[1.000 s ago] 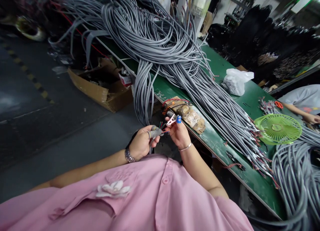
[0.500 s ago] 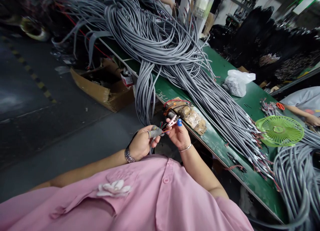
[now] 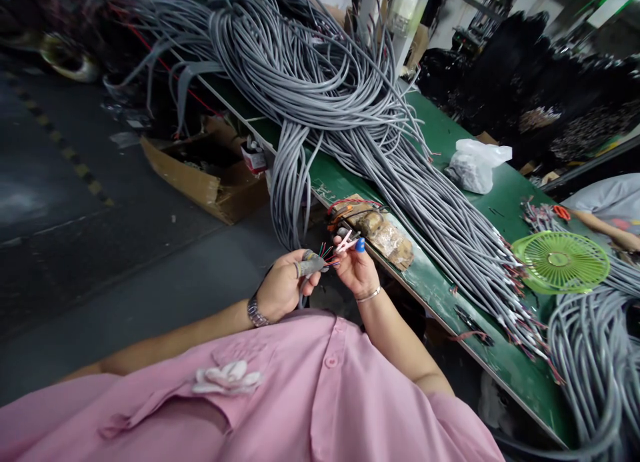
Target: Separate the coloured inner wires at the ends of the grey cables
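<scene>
My left hand (image 3: 283, 290) is closed around the end of a grey cable (image 3: 311, 266), whose thin coloured inner wires (image 3: 327, 254) fan out from the tip. My right hand (image 3: 356, 270) is closed on a small pink snipping tool (image 3: 346, 241) held right at those wires; its fingertip wears a blue cap (image 3: 360, 245). Both hands are held in front of my chest, just off the near edge of the green table (image 3: 440, 289).
A huge heap of grey cables (image 3: 320, 82) covers the table and hangs over its edge. A taped brown block (image 3: 383, 234), a white plastic bag (image 3: 475, 163), a green fan grille (image 3: 560, 261) and more coiled cable (image 3: 595, 369) lie on it. A cardboard box (image 3: 200, 175) sits on the floor. Another person's arm (image 3: 607, 225) rests at the right.
My hands have stayed nearly still at the cable end; the view has shifted slightly.
</scene>
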The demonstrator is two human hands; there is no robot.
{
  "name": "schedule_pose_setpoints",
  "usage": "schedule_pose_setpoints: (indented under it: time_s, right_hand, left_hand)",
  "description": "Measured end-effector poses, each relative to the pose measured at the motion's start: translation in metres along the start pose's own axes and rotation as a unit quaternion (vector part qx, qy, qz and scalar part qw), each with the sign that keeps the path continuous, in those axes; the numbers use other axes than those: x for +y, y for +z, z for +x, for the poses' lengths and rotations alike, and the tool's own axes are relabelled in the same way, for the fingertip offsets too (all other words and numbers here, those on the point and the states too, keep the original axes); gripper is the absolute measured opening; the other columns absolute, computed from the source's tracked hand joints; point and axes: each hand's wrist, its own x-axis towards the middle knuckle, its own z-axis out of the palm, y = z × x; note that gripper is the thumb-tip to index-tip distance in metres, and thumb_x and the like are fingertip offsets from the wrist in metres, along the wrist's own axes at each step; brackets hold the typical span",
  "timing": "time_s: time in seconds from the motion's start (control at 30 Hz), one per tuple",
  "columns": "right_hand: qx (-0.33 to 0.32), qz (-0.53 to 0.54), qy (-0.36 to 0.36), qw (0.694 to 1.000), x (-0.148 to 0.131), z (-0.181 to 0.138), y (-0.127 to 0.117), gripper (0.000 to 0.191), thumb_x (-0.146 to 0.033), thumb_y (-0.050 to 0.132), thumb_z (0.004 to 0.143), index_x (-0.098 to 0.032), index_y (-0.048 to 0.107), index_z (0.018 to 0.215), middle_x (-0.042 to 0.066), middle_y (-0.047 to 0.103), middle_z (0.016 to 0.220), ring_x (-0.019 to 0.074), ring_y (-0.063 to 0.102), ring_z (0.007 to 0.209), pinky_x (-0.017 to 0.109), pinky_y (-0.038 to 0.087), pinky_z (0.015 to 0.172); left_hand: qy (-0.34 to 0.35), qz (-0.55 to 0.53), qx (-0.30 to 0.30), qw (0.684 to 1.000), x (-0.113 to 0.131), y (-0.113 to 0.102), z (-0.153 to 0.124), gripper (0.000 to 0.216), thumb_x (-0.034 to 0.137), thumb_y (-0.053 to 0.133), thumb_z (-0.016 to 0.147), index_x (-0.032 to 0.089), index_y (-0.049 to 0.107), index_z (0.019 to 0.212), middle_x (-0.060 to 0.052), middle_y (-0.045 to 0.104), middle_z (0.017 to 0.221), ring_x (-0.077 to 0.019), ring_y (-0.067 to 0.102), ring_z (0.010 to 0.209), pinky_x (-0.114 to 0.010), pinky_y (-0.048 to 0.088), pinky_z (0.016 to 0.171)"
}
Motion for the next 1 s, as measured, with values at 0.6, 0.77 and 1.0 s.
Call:
schedule_pose_setpoints:
  time_s: [0.6,0.77,1.0]
  right_hand:
    - [0.033,0.007,-0.024,0.999,0.001,0.001,0.01,0.033,-0.051,0.059,0.085,-0.018,0.065,0.086,0.003,0.07,0.084,0.0089,0.053,0.058,0.02,0.048,0.054]
    - [0.03,-0.011,-0.028,0.999,0.0,-0.004,0.011,0.033,-0.051,0.056,0.087,-0.019,0.065,0.09,0.003,0.07,0.091,0.0082,0.052,0.059,0.02,0.049,0.055]
    - [0.03,-0.054,-0.047,0.997,-0.002,-0.009,0.011,0.031,-0.044,0.065,0.083,-0.017,0.066,0.099,0.005,0.07,0.095,0.0089,0.057,0.064,0.019,0.051,0.055]
  left_hand:
    - [0.008,0.028,-0.007,1.0,-0.012,0.002,0.004,0.015,0.026,0.069,0.07,0.015,0.058,0.069,0.002,0.055,0.049,-0.0064,0.041,0.036,-0.017,0.028,0.034]
    - [0.013,0.024,0.008,1.0,-0.009,-0.004,-0.002,0.017,0.027,0.07,0.07,0.015,0.058,0.069,0.001,0.056,0.049,-0.0064,0.041,0.036,-0.017,0.027,0.034]
    - [0.029,0.023,0.017,0.999,-0.004,-0.005,-0.007,0.019,0.029,0.071,0.069,0.016,0.057,0.068,0.001,0.057,0.05,-0.0064,0.042,0.036,-0.017,0.028,0.034]
